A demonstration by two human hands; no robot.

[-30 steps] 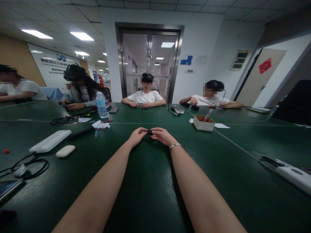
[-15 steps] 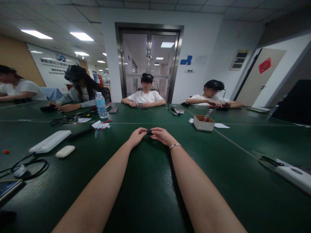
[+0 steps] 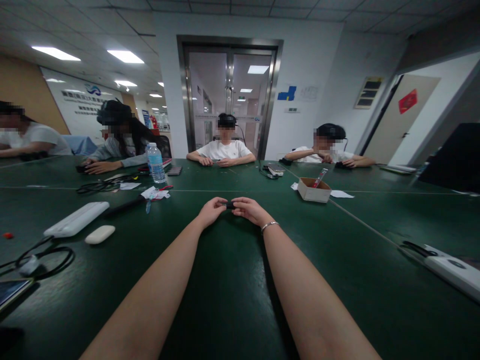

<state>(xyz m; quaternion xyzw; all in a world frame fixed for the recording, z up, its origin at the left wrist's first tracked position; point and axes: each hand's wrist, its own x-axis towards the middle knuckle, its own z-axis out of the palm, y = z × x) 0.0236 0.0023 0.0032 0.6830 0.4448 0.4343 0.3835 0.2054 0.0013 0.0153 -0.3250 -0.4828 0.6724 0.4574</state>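
Observation:
Both my arms reach forward over the green table (image 3: 228, 290). Between my hands is a small black object (image 3: 230, 205), too small and covered to name. My left hand (image 3: 212, 212) pinches its left end with thumb and fingers. On its right end, my right hand (image 3: 250, 210) closes in the same way, and a silver bracelet (image 3: 270, 226) circles that wrist. The fingers hide most of the object.
To the left lie a white power bank (image 3: 77, 220), a white oval case (image 3: 100, 234), black cables (image 3: 56, 262) and a water bottle (image 3: 155, 164). A small cardboard box (image 3: 314, 191) stands to the right, and a white device (image 3: 455, 272) lies nearer. Several people sit opposite.
My hands keep the same pinch on the small black object, with hardly any movement. Across the table, the person at right has raised one hand towards the face.

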